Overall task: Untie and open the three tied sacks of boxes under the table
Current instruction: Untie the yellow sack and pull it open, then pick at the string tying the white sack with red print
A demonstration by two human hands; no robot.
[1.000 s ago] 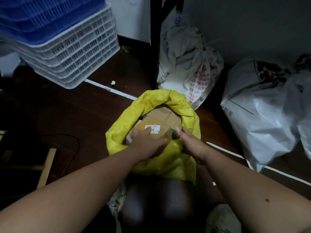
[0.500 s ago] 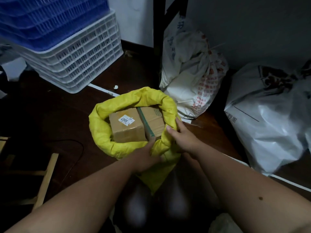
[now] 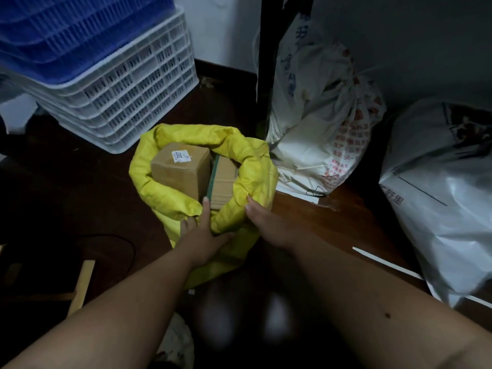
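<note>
A yellow sack (image 3: 165,193) stands open on the dark floor with its rim rolled down. Inside it lie two cardboard boxes: one with a white label (image 3: 181,169) and one with a green stripe (image 3: 222,182). My left hand (image 3: 202,235) grips the near rim of the sack, its thumb over the edge. My right hand (image 3: 266,222) holds the rim's right side. A white sack with red print (image 3: 327,134) stands tied behind, beside a black table leg (image 3: 266,62). A larger white sack (image 3: 439,198) lies at the right.
Stacked white crates (image 3: 125,86) with blue crates (image 3: 66,30) on top stand at the back left. A wooden frame (image 3: 82,283) lies at the lower left beside a black cable (image 3: 125,243). A white strip (image 3: 386,262) crosses the floor at the right.
The yellow sack's rim has been rolled further down and the sack shifted, so the boxes show more fully. Both hands stay on the near rim.
</note>
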